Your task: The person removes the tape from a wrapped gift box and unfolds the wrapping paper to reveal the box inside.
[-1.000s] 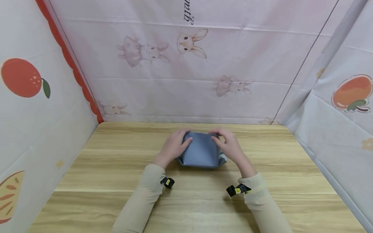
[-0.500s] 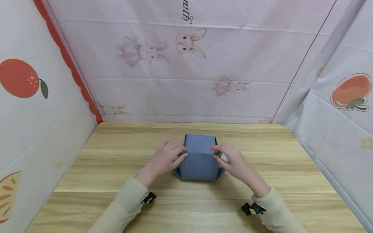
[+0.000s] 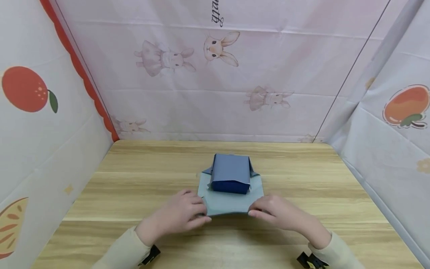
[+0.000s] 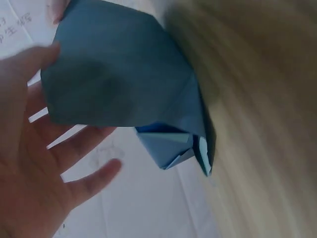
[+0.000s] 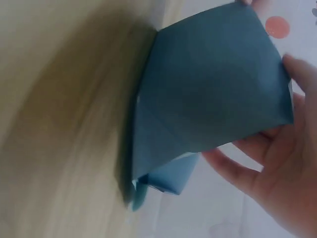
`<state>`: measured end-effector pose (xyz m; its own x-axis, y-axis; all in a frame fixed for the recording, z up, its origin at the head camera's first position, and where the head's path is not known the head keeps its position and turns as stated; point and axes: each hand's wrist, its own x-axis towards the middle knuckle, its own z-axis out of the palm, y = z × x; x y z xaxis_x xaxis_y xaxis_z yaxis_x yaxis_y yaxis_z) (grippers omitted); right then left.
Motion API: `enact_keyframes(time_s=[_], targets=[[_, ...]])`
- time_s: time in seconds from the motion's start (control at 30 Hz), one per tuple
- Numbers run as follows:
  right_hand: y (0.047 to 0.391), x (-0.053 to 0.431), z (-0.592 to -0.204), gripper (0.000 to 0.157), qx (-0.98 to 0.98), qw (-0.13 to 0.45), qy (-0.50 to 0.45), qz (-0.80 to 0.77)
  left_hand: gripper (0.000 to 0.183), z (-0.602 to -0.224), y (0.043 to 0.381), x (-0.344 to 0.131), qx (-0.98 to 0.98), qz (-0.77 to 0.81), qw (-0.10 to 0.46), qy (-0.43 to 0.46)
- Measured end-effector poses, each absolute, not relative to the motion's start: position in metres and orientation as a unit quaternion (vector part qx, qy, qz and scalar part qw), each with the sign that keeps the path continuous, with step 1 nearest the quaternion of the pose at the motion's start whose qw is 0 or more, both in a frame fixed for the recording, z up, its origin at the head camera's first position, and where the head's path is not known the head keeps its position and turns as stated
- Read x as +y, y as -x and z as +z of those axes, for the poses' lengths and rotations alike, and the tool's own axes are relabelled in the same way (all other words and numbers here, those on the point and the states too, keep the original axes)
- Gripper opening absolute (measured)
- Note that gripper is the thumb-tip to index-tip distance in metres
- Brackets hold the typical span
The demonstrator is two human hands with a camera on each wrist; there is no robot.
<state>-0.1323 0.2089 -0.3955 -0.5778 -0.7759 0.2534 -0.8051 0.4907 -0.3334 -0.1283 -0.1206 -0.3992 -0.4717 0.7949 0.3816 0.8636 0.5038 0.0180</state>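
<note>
A dark blue box [image 3: 230, 187] sits on the table, partly wrapped in paper [image 3: 225, 203] that is grey-blue outside and pale blue-green inside. Paper still covers the box's top, while the front flap stretches toward the person. My left hand [image 3: 179, 213] pinches the flap's near left corner, and my right hand [image 3: 283, 212] pinches its near right corner. In the left wrist view, the thumb lies over the flap's outer face [image 4: 119, 69] with fingers behind it. The right wrist view shows the same sort of hold on the paper [image 5: 213, 79]. Folded paper sticks out at both sides of the box.
The wood-grain table [image 3: 134, 186] runs back to a pink-white cloth [image 3: 201, 112] printed with rabbits. White cloths with fruit prints hang at left [image 3: 40, 149] and right [image 3: 386, 149]. Each wrist wears a small black camera.
Both hands have drawn the front flap up off the box and down toward the person. The box's dark blue front and the paper's pale inner side now show.
</note>
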Motion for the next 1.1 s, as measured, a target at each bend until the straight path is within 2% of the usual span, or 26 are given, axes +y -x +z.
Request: enact_keyframes(time_s=[0.17,0.27,0.33,0.5,0.63,0.77,0.97,1.1], targets=[[0.126,0.212,-0.401,0.036,-0.861,-0.132,-0.442,0.216,0.044,-0.406,0.117,-0.122,-0.878,-0.127,-0.024,0.461],[0.124,0.211,-0.404,0.043,-0.866,-0.189,-0.421,0.194,0.053,-0.413,0.117,-0.121,-0.886,-0.129,-0.102,0.433],[0.123,0.209,-0.407,0.048,-0.876,-0.206,-0.400,0.177,0.053,-0.417,0.118,-0.119,-0.890,-0.122,-0.128,0.419],[0.125,0.201,-0.420,0.063,-0.903,-0.204,-0.350,0.145,0.059,-0.422,0.119,-0.111,-0.906,-0.088,-0.165,0.381],[0.127,0.189,-0.428,0.078,-0.905,-0.186,-0.363,0.122,0.075,-0.423,0.120,-0.100,-0.913,-0.066,-0.188,0.356],[0.128,0.179,-0.430,0.088,-0.901,-0.188,-0.377,0.103,0.085,-0.425,0.119,-0.087,-0.921,-0.042,-0.183,0.342],[0.131,0.180,-0.434,0.094,-0.903,-0.187,-0.379,0.075,0.090,-0.426,0.111,-0.071,-0.933,0.006,-0.159,0.322],[0.132,0.190,-0.437,0.094,-0.904,-0.190,-0.375,0.077,0.089,-0.426,0.104,-0.063,-0.935,0.027,-0.162,0.313]])
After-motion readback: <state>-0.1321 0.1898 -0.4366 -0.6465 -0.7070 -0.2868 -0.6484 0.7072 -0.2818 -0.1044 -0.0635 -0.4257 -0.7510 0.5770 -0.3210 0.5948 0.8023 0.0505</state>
